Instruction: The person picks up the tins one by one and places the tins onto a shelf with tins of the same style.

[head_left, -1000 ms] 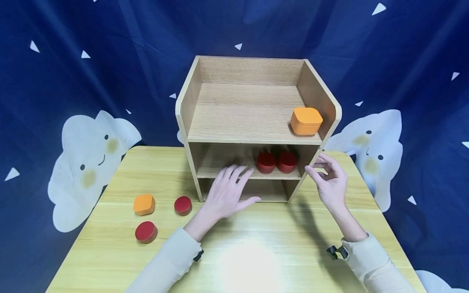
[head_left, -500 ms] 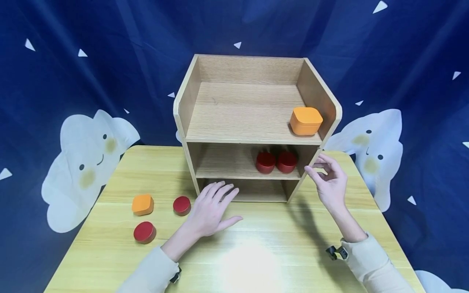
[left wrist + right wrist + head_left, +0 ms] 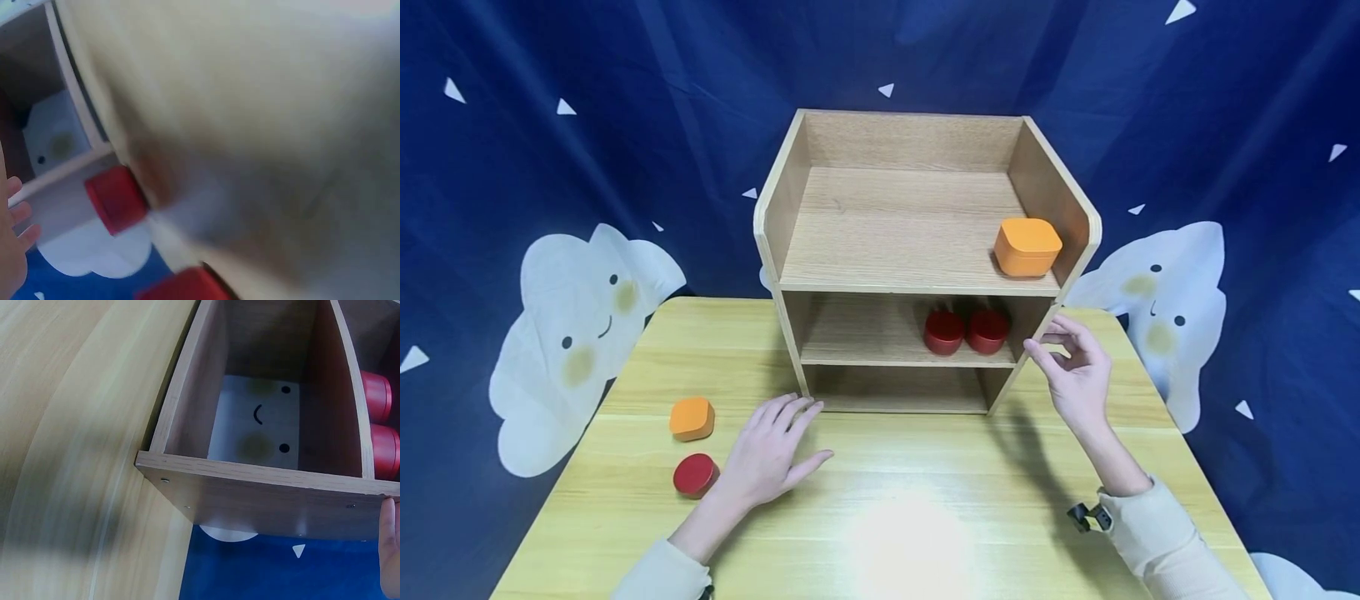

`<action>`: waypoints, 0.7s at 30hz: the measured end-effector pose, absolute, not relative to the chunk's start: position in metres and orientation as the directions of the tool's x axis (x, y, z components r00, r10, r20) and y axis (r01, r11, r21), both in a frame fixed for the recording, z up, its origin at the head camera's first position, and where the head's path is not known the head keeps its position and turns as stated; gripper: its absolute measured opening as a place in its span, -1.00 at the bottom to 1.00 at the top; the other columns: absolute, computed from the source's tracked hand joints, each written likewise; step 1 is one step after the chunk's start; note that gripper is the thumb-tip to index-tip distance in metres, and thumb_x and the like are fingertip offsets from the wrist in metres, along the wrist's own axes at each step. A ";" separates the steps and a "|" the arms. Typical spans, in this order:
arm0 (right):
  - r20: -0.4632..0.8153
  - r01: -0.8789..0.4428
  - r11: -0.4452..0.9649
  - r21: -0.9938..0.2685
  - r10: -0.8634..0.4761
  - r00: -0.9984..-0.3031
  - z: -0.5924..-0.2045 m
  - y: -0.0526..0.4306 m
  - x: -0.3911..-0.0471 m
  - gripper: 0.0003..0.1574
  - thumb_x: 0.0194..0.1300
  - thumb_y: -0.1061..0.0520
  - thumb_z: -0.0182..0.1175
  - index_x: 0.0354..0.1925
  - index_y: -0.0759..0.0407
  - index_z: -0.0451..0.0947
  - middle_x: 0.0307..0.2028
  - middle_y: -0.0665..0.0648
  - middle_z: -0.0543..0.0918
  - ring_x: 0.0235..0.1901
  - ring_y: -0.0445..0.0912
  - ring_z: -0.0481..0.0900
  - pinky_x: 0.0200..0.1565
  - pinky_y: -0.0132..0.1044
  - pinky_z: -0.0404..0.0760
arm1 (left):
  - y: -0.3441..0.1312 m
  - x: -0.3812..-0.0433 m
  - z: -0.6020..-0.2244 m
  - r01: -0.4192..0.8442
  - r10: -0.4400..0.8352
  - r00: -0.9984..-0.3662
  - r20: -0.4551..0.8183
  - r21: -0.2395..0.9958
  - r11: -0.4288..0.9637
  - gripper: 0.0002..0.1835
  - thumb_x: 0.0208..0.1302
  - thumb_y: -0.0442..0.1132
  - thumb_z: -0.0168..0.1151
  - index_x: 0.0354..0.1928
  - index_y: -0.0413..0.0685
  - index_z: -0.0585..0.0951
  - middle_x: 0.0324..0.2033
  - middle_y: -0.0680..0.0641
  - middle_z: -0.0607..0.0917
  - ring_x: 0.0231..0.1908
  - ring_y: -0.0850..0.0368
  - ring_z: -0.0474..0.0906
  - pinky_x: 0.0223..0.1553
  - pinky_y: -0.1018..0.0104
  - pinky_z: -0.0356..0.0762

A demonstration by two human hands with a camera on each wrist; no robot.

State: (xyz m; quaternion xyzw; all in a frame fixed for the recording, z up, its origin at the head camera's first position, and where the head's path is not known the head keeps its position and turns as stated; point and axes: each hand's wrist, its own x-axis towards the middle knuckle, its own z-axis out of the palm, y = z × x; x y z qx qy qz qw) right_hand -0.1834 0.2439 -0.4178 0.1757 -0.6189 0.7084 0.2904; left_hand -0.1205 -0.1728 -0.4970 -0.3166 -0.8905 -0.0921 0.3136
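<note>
My left hand [image 3: 767,454] hangs over the table, fingers loosely spread, holding nothing. In the head view it covers the spot of one round red box; the left wrist view shows that red box [image 3: 117,200] near the fingers. Another round red box [image 3: 696,476] lies beside the wrist, with an orange rounded-square box [image 3: 692,418] behind it. My right hand [image 3: 1081,375] grips the right side panel of the small wooden shelf [image 3: 895,225], thumb at its front edge. On the middle level stand two red boxes, the left one [image 3: 943,332] and the right one [image 3: 987,332].
An orange box [image 3: 1027,247] stands at the right of the shelf's top level. The shelf rests on a light wooden table [image 3: 925,467]. Behind hangs a dark blue curtain [image 3: 700,83] with white cloud figures. The left wrist view is partly blurred.
My left hand has moved left and toward me, from in front of the shelf to above the red boxes on the table. My right hand has stayed on the shelf's side.
</note>
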 end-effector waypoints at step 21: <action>0.609 -0.629 -0.071 -0.774 0.186 -0.771 -0.416 0.244 -0.183 -0.42 -0.03 0.65 0.23 0.05 0.56 0.47 -0.20 0.07 0.70 -0.30 -0.18 0.69 -0.35 -0.52 0.66 | -0.230 -0.122 -0.525 0.378 0.305 -0.807 0.505 0.046 0.925 -0.35 0.08 0.20 0.30 0.11 -0.10 0.56 -0.06 -0.14 0.65 -0.01 -0.11 0.57 0.01 -0.02 0.56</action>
